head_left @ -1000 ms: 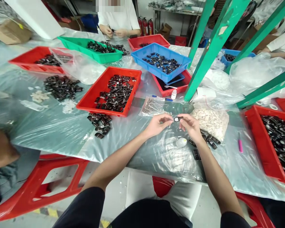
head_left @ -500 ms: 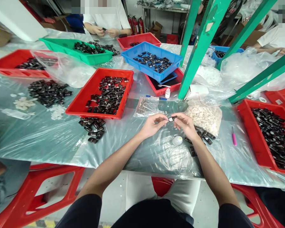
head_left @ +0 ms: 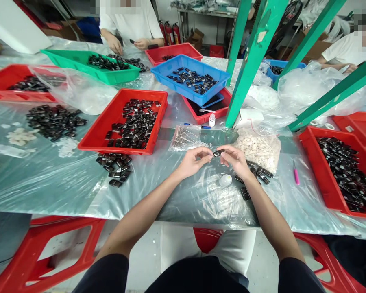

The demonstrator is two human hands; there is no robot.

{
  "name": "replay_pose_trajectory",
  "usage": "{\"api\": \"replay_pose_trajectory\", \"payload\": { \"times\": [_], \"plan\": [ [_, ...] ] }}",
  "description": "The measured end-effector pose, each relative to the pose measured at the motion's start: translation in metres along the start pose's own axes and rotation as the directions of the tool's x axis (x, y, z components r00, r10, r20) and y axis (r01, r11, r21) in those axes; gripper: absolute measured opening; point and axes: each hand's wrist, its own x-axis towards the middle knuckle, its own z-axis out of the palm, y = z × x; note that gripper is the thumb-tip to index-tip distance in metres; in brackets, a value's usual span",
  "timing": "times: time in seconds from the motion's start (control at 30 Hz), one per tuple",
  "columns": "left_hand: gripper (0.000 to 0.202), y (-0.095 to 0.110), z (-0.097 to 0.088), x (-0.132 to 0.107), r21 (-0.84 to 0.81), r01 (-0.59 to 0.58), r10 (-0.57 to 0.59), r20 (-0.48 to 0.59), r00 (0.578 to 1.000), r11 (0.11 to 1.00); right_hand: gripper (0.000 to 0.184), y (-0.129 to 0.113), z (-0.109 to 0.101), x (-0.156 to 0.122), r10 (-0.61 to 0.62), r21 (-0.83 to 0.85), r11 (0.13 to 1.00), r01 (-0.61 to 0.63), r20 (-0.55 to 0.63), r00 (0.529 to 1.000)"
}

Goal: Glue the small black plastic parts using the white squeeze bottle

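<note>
Over the table, my right hand [head_left: 236,158] pinches a small glossy black plastic piece [head_left: 218,153] between thumb and fingers. My left hand [head_left: 195,162] is closed in a pinch with its fingertips at the left end of that piece; whatever lies between them is too small to make out. Below the hands sits a small round whitish container [head_left: 225,180]. Several more black pieces [head_left: 262,174] lie beside my right wrist, partly hidden by the forearm. Just behind the hands are a clear bag of thin metal pins [head_left: 184,137] and a bag of cream-coloured bits [head_left: 258,148].
A red tray [head_left: 88,140] of black pieces stands to the left, another red tray [head_left: 315,175] to the right. A pink-handled tool [head_left: 297,176] lies between. Further back are a blue tray [head_left: 171,83], a small white bottle [head_left: 212,120] and green posts [head_left: 247,73]. Co-workers sit opposite.
The view has shifted slightly, so most things appear a little further left. My hands keep the same pinch at the black piece. The co-worker opposite has moved their hands apart.
</note>
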Motion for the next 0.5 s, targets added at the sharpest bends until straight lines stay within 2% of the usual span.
{"api": "replay_pose_trajectory", "payload": {
  "times": [0.27,0.5],
  "plan": [
    [0.031,-0.0028,-0.0001,-0.0005,0.012,0.002,-0.003,0.008,1.000,1.000,0.042,-0.0010,0.0019,-0.0007,-0.042,0.006,0.999,0.042,0.008,0.999],
    [0.032,-0.0047,0.0006,-0.0007,-0.005,0.005,-0.005,0.002,1.000,1.000,0.041,-0.0021,0.0018,-0.0007,-0.032,0.004,0.999,0.032,0.014,0.999]
  ]
}}
